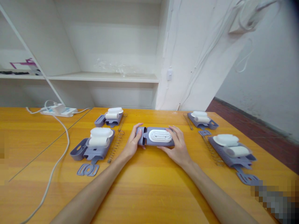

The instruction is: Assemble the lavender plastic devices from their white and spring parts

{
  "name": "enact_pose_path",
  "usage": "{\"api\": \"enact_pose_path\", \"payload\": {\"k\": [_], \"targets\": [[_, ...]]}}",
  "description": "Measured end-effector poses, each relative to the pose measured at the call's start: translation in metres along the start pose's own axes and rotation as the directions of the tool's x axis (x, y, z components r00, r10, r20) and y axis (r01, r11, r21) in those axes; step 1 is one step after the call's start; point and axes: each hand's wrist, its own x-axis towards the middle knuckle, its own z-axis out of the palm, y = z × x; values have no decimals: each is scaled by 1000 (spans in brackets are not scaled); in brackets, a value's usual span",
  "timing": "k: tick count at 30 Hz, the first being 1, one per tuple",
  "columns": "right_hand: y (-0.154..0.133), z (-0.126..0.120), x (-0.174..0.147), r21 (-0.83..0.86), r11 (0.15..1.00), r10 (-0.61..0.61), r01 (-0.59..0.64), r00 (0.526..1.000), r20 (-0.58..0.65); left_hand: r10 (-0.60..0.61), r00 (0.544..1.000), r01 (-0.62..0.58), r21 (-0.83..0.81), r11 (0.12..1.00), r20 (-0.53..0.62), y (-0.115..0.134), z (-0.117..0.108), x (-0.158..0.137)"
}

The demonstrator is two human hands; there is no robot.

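Observation:
My left hand [133, 143] is closed around a short purple-grey plastic end cap [141, 140], thumb on top. My right hand [179, 146] grips the far end of a longer purple-grey plastic housing [150, 143], fingers over its upper edge and thumb below. A white oval piece with a ridged, beaded middle [160, 136] sits in the housing's upper face. Cap and housing lie end to end with a narrow gap, in which a small purple-grey tab shows. Both parts are held at the middle of the table.
Sets of similar purple-grey housings with white pieces stand left [99, 153] and right [227, 141], beside metal springs [115, 146] and flat slotted plates [88, 170]. A power strip [67, 112] and white cable [66, 133] lie left. Shelves [105, 77] rise behind the wooden table [144, 193].

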Motion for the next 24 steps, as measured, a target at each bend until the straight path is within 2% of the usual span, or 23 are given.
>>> {"api": "enact_pose_path", "payload": {"k": [5, 24], "targets": [[2, 2, 0, -9, 1000, 4, -4, 1000, 15, -14, 1000, 13, 83, 996, 10, 0, -1, -1], [2, 3, -2, -33, 999, -10, 11, 999, 40, -15, 1000, 11, 205, 979, 20, -9, 1, -1]]}}
